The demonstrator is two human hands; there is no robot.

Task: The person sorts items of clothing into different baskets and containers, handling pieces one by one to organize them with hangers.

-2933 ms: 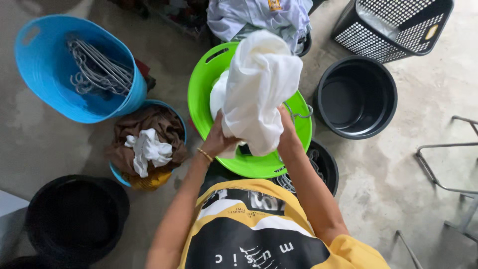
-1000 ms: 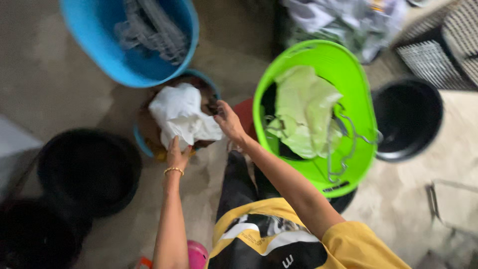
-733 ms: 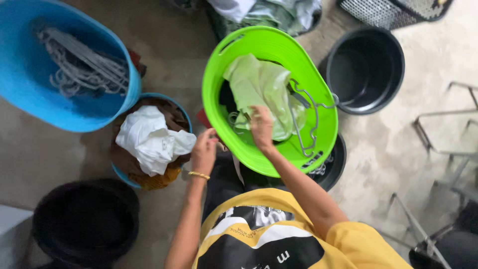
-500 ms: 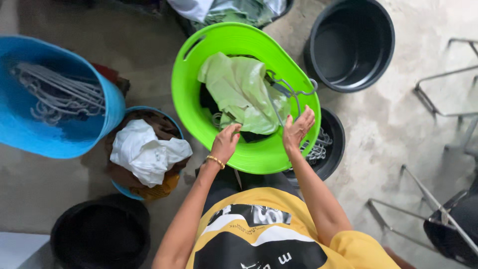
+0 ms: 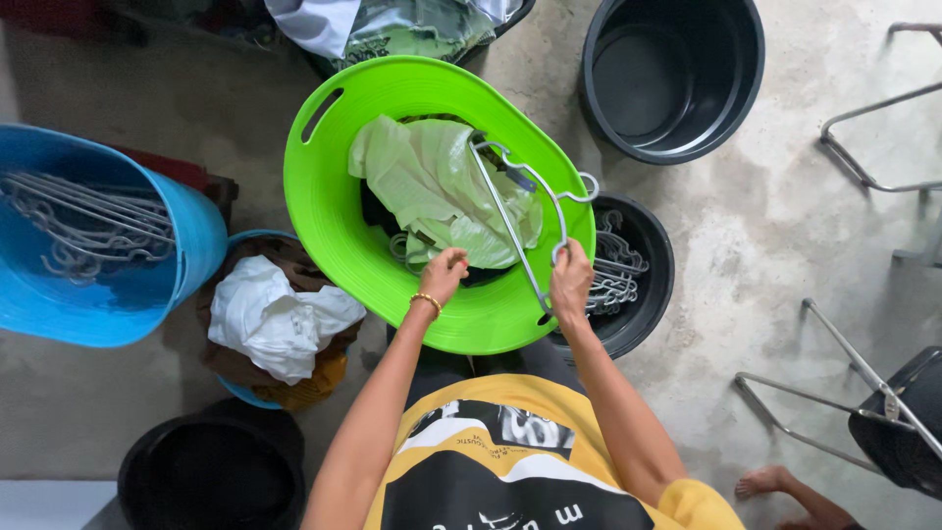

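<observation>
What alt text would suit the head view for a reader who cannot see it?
Seen from above, a person's right hand grips a grey wire hanger over a bright green plastic tub, while the left hand pinches a pale green garment inside it. Nearby on the concrete floor stand a blue tub of hangers, a small blue basin of clothes and black buckets.

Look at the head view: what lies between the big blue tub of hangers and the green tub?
In the head view, between the blue tub and the green tub sits a smaller blue basin holding brown cloth and a crumpled white garment.
</observation>
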